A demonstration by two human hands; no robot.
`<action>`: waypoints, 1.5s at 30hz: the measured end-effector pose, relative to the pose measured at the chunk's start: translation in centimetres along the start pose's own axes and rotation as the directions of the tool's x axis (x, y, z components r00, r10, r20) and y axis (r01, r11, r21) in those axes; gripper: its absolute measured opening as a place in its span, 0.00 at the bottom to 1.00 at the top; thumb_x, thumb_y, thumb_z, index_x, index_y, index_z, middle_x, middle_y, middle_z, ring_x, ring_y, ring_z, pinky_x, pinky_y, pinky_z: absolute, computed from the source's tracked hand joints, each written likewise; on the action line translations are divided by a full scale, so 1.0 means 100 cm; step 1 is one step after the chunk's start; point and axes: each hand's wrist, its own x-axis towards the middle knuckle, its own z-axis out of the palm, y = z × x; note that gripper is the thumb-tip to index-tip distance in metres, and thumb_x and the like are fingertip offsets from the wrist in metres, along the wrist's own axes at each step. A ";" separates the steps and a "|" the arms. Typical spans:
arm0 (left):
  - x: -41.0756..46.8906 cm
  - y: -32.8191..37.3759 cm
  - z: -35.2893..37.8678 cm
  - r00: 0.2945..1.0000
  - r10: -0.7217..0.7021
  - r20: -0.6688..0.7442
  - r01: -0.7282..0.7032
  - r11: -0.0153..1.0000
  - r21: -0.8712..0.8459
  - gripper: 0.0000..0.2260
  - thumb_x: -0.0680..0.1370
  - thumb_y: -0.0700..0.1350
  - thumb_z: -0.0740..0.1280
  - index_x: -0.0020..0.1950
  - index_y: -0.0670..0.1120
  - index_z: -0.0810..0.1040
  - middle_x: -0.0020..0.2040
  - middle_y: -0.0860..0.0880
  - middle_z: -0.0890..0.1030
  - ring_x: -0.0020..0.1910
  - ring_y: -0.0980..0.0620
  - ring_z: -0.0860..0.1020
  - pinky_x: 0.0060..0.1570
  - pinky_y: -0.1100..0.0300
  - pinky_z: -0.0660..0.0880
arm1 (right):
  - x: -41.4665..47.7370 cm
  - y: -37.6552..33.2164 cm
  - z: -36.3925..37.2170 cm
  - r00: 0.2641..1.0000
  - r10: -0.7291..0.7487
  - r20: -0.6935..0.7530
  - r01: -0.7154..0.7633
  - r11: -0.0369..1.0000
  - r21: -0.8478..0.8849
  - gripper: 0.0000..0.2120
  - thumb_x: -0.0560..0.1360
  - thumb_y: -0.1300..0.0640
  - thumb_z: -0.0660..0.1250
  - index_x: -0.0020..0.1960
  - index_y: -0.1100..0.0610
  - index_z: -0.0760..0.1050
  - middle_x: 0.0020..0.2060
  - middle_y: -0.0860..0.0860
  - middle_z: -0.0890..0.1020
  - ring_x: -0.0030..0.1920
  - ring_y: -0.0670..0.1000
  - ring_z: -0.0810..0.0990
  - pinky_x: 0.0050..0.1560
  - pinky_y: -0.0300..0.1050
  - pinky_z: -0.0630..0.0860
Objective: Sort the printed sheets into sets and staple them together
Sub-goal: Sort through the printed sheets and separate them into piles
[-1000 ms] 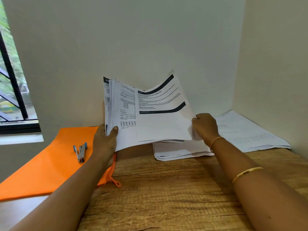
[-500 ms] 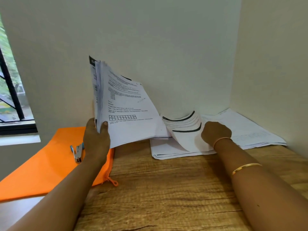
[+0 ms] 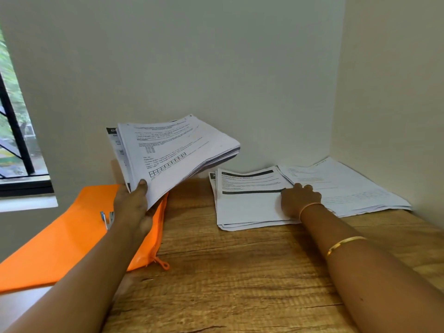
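The wooden tabletop carries an orange zip pouch at the left. Above its edge, the left hand grips a thick stack of printed sheets by its near corner, thumb on top. The right hand rests, fingers loosely bent, on a flat pile beside a second pile. A stapler lies on the pouch.

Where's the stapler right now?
Head view, left side: the stapler lies on the orange folder, just left of the left hand, whose wrist partly hides it.
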 end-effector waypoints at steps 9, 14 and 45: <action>-0.003 -0.008 0.001 0.996 0.033 0.083 -0.046 0.986 0.158 0.16 0.80 0.40 0.62 0.69 0.45 0.69 0.59 0.46 0.77 0.50 0.48 0.77 0.44 0.54 0.77 | -0.004 0.003 -0.004 0.999 -0.003 -0.040 0.007 0.995 0.099 0.20 0.79 0.49 0.54 0.70 0.52 0.66 0.67 0.56 0.66 0.68 0.60 0.63 0.64 0.54 0.65; -0.007 -0.010 0.003 0.989 0.073 0.129 -0.098 0.975 0.200 0.15 0.80 0.39 0.61 0.67 0.43 0.70 0.58 0.47 0.76 0.53 0.48 0.76 0.53 0.51 0.74 | -0.002 -0.002 -0.018 0.998 0.009 0.068 -0.018 0.990 0.138 0.30 0.77 0.36 0.53 0.73 0.52 0.64 0.71 0.56 0.66 0.69 0.60 0.65 0.66 0.55 0.65; -0.004 -0.013 0.003 0.987 0.072 0.141 -0.100 0.975 0.197 0.15 0.80 0.39 0.61 0.67 0.43 0.70 0.57 0.47 0.76 0.55 0.47 0.76 0.58 0.46 0.74 | 0.007 -0.024 -0.002 0.970 0.007 0.242 -0.011 1.000 0.016 0.41 0.70 0.29 0.53 0.75 0.53 0.59 0.74 0.55 0.61 0.73 0.60 0.58 0.71 0.60 0.58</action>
